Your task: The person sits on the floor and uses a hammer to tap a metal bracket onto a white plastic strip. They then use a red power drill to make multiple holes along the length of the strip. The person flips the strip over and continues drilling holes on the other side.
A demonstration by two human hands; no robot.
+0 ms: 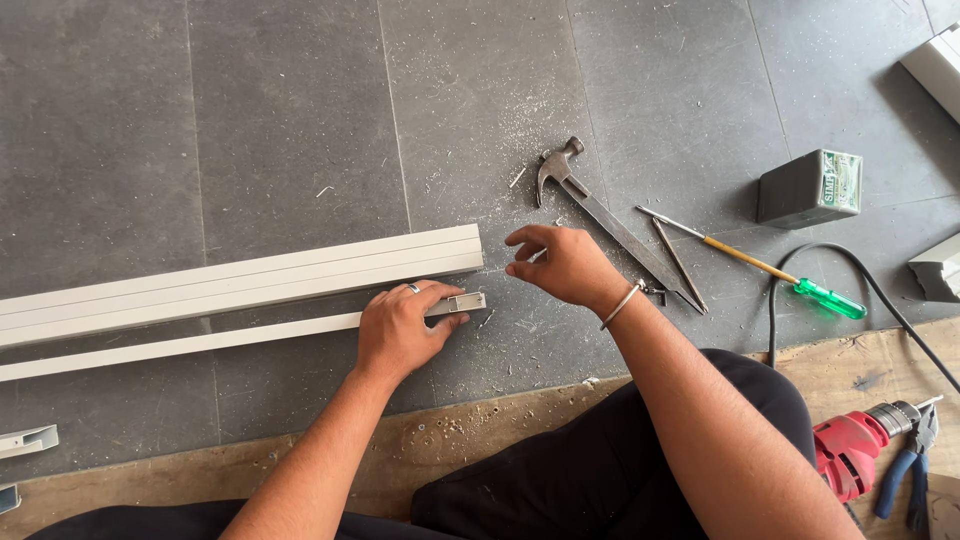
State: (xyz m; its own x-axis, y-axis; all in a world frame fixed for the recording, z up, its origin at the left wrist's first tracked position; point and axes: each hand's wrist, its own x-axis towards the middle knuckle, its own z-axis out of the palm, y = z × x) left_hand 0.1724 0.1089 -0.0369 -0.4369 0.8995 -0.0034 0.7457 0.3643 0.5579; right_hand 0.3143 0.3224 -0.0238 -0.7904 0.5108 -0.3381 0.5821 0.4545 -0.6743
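My left hand (398, 328) grips the right end of a narrow white metal channel (200, 343) lying on the grey tiled floor; a ring is on one finger. A wider white ribbed profile (240, 275) lies just behind it, parallel. My right hand (560, 265), with a metal bangle at the wrist, hovers just right of the profile ends, fingers curled with thumb and forefinger pinched close; whether something small sits between them I cannot tell. A claw hammer (560, 170) lies just beyond the right hand.
A green-handled screwdriver (790, 280), a small dark box (812, 188) and a black cable (850, 270) lie to the right. A red drill (860, 445) and blue pliers (905, 470) rest at bottom right. White profile offcuts (940, 265) sit at the edges. Metal shavings dot the floor.
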